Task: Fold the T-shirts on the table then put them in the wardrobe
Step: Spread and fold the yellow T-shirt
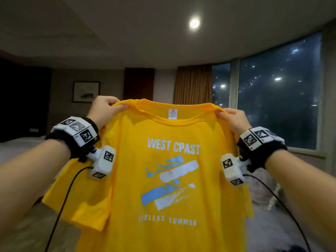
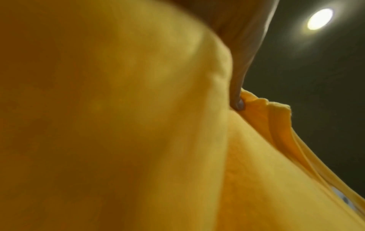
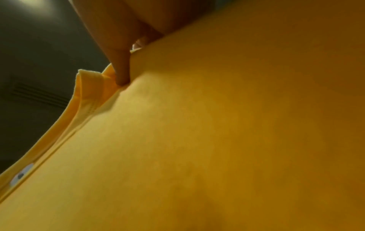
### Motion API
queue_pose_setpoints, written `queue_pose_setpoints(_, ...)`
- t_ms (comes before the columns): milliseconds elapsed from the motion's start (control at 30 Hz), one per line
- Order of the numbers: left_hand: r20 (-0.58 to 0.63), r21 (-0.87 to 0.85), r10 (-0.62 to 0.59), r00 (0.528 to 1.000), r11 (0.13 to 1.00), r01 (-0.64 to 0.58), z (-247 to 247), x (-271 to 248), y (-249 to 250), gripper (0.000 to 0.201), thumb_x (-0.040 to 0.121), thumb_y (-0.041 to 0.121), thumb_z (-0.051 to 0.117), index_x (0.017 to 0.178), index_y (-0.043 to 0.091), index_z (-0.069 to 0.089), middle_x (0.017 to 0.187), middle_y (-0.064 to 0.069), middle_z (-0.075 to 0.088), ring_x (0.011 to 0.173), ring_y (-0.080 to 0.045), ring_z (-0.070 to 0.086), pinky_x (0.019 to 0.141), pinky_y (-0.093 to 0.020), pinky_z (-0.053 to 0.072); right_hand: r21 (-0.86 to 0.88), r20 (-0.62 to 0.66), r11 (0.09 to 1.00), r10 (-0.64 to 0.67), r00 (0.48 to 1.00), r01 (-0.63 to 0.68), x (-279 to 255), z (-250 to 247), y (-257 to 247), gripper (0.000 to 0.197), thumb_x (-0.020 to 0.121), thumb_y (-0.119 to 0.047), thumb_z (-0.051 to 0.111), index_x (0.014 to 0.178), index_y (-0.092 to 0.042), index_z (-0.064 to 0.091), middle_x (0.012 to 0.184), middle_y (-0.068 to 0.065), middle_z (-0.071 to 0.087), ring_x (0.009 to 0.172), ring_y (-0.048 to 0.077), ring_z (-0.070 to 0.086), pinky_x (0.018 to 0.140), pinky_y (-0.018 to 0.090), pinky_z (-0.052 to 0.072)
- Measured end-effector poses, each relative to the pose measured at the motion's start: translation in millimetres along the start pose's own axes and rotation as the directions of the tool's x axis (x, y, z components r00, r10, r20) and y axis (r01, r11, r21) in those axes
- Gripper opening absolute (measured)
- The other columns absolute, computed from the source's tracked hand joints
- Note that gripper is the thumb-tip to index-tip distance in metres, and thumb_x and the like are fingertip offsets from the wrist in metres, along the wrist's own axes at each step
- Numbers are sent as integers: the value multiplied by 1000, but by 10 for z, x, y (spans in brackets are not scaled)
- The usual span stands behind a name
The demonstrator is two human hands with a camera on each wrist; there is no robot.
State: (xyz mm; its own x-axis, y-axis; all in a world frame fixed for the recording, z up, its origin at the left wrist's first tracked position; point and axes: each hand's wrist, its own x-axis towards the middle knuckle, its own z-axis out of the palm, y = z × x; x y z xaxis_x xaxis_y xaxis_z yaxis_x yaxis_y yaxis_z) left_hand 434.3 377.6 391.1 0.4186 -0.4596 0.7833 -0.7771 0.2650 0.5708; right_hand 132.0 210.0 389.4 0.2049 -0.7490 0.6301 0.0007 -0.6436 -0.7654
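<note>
Fig.: T-shirt held up by both shoulders, head view, read L to R.

L: left hand (image 1: 103,110) pinches the yellow T-shirt (image 1: 163,179) at its shoulder seam, thumb tip on the near face, curled fingers (image 1: 101,101) over the top edge. The left wrist view shows one fingertip (image 2: 238,103) pressed into the cloth right beside the ribbed collar (image 2: 276,118). Outboard of and below this grip the left sleeve (image 1: 76,202) hangs free.

Centre: between the two grips the neckline (image 1: 172,120) sags in a shallow arc, size label (image 1: 172,113) visible inside it. Printed front faces the person, w/ "WEST CPAST" text (image 1: 173,147) below the neckline; body hangs straight down from the grips, lower hem out of frame.

R: right hand (image 1: 232,119) pinches the opposite shoulder the same way; the right wrist view shows a fingertip (image 3: 121,76) tucked in next to the collar edge. The sleeve below this grip is mostly hidden behind the wrist camera (image 1: 231,170).

Why held so (judgement): two matched grips near the collar let gravity pull the cloth flat and centred, so print side and symmetry can be checked before laying it down. Shirt is in the air, not on the table; folding not yet begun, wardrobe not identifiable. Behind: window (image 1: 280,91) at R, ceiling lamp (image 1: 194,23) above.
</note>
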Motion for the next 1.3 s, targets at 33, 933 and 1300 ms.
queue_pose_setpoints(33,30,11,-46,998,999,46,101,-34,-171,20,84,26,69,80,7,69,77,-14,62,73,-19,55,66,-31,41,-28,14,999,45,999,-44,21,81,187,17,92,-19,59,91,-4,67,74,4,60,69,14,55,70,29,46)
queue_pose_setpoints(933,738,644,-622,263,765,4,2829,-2209,-3718,40,91,40,58,123,17,54,126,-10,49,112,-29,50,83,-31,40,-846,395,521,756,521,-113,-1138,1993,4688,44,87,-37,65,122,-14,53,125,11,51,119,31,47,88,35,45)
queue_pose_setpoints(1300,687,724,-726,33,680,-116,2887,-2216,-4057,99,72,74,54,145,49,-8,156,11,-24,145,-28,-19,103,-76,7,-893,446,440,845,294,92,-1002,2019,4802,91,87,-53,56,152,-26,-1,158,12,-14,144,36,-14,115,49,-4)
